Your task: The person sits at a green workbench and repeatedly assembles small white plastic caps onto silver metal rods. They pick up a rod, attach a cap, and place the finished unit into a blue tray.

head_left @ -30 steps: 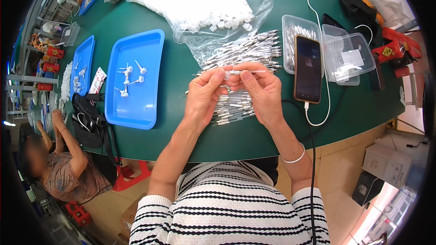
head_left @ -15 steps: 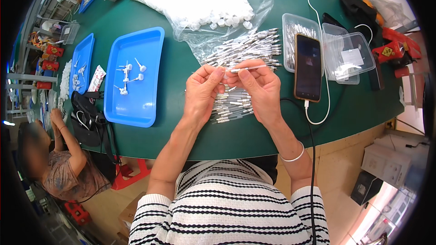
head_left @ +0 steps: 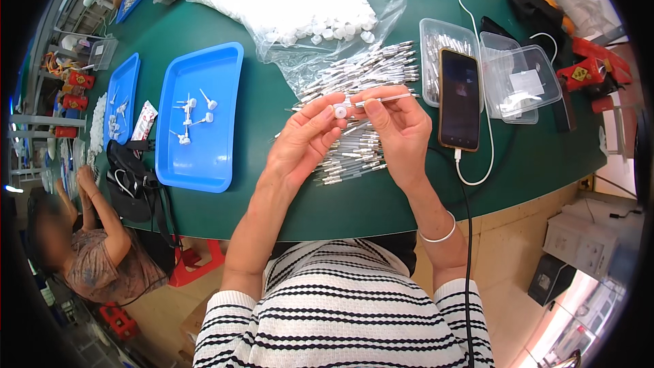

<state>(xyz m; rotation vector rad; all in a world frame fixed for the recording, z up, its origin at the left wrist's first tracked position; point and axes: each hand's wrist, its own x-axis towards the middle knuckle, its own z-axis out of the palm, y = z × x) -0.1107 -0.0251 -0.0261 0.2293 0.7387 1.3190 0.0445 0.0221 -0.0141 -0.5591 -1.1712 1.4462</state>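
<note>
Between thumb and fingertips, my left hand (head_left: 305,135) pinches a small white round plastic cap (head_left: 340,112). My right hand (head_left: 400,129) grips a thin, pale rod (head_left: 387,99), lying nearly level with its left end close to the cap. Fingers partly cover that end, so I cannot tell whether rod and cap are joined. Beneath and beyond both hands spreads a pile of similar metal-tipped rods (head_left: 375,65). A clear bag (head_left: 388,0) of loose white caps (head_left: 328,29) lies past the pile.
Left of my hands sits a blue tray (head_left: 197,160) holding several capped rods (head_left: 188,112). At right, a phone (head_left: 458,99) with a white cable rests against a clear box (head_left: 429,34) of rods. A black bag (head_left: 126,170) lies near a seated co-worker (head_left: 102,245).
My hands have drawn slightly apart, the right one shifting right with the rod. The cap in my left fingers now shows its round face.
</note>
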